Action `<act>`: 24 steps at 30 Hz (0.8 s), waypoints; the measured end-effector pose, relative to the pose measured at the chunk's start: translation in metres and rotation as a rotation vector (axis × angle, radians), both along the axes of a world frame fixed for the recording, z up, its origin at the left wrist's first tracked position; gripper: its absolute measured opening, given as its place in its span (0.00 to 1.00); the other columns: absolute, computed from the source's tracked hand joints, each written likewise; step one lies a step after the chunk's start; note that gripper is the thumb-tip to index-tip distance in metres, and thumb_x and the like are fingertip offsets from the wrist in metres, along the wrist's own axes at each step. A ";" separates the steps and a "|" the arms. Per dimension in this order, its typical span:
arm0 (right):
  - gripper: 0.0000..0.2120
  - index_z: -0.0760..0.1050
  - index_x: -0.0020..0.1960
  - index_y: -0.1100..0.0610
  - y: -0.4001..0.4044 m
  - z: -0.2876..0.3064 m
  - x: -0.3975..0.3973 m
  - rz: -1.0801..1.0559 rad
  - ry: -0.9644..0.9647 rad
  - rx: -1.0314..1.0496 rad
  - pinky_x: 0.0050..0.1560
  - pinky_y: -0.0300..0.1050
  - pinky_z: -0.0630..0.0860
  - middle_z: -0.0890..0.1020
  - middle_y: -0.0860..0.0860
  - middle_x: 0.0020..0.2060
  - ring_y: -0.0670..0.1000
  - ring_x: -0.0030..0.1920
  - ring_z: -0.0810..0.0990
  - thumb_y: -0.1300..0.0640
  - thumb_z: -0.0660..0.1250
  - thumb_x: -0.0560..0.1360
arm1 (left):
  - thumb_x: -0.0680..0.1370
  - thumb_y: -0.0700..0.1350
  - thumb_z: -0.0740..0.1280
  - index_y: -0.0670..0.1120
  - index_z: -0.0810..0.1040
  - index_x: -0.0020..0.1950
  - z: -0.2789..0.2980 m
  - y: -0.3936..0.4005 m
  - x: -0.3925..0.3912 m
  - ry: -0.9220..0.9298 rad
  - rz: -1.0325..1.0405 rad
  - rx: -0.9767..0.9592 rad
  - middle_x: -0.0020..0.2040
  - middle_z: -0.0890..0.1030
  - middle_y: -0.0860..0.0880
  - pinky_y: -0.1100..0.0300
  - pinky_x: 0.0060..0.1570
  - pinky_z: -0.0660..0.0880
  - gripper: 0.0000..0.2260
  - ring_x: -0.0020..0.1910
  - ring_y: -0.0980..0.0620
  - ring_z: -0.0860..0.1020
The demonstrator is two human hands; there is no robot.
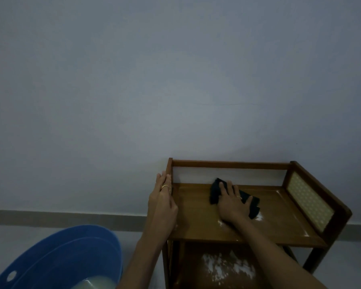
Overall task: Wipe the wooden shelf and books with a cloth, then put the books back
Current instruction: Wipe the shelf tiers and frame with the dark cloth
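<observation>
While the flat right hand (233,202) presses the dark cloth (214,191) on the wooden shelf (279,222), the open left hand (163,197) rests against its side; a blue basin (56,255) sits nearby.

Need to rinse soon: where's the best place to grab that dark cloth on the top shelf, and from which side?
Take the dark cloth at its right end, which sticks out past the right hand pressing it flat. Come from above and the front: the back rail and the right side panel likely block other approaches.
</observation>
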State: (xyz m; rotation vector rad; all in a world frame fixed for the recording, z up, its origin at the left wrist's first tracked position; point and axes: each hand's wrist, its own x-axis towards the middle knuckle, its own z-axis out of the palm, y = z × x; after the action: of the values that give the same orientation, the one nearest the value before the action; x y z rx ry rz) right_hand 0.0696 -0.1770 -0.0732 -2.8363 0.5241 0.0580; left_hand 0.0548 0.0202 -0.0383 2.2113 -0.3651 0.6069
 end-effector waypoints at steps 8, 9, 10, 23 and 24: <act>0.26 0.42 0.78 0.49 0.021 0.008 -0.017 0.035 0.049 0.068 0.72 0.68 0.40 0.40 0.51 0.77 0.55 0.77 0.39 0.53 0.47 0.83 | 0.77 0.28 0.58 0.38 0.61 0.73 0.002 0.001 -0.001 0.004 -0.007 0.019 0.75 0.62 0.45 0.64 0.71 0.52 0.24 0.75 0.50 0.58; 0.26 0.42 0.78 0.49 0.033 0.009 -0.017 0.077 0.058 0.072 0.71 0.68 0.40 0.40 0.51 0.77 0.55 0.77 0.40 0.52 0.48 0.83 | 0.77 0.28 0.58 0.38 0.62 0.73 0.002 0.001 -0.001 0.003 -0.009 0.023 0.75 0.62 0.44 0.63 0.71 0.52 0.24 0.75 0.50 0.59; 0.26 0.43 0.78 0.48 0.043 0.009 -0.018 0.117 0.069 0.079 0.71 0.69 0.39 0.40 0.51 0.77 0.55 0.77 0.40 0.52 0.47 0.83 | 0.77 0.28 0.58 0.38 0.62 0.73 0.002 0.001 -0.001 0.003 -0.011 0.025 0.74 0.63 0.44 0.63 0.71 0.53 0.24 0.75 0.49 0.59; 0.23 0.41 0.76 0.40 -0.010 0.002 -0.088 0.291 0.058 -0.081 0.73 0.63 0.39 0.40 0.42 0.76 0.47 0.76 0.40 0.47 0.42 0.83 | 0.77 0.29 0.59 0.38 0.64 0.72 0.001 0.000 -0.003 -0.001 -0.010 0.015 0.74 0.64 0.43 0.54 0.72 0.61 0.23 0.74 0.47 0.62; 0.23 0.40 0.76 0.41 -0.017 0.000 -0.090 0.238 0.048 -0.103 0.73 0.63 0.40 0.40 0.43 0.76 0.47 0.77 0.41 0.47 0.42 0.83 | 0.77 0.28 0.59 0.38 0.64 0.72 0.001 0.000 -0.003 0.000 -0.005 0.015 0.74 0.64 0.43 0.54 0.72 0.61 0.23 0.73 0.48 0.62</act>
State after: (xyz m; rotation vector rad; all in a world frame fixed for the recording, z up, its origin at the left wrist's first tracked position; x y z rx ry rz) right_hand -0.0208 -0.1941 -0.0728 -2.9906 0.2018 0.1483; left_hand 0.0518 0.0203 -0.0377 2.2240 -0.3763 0.6028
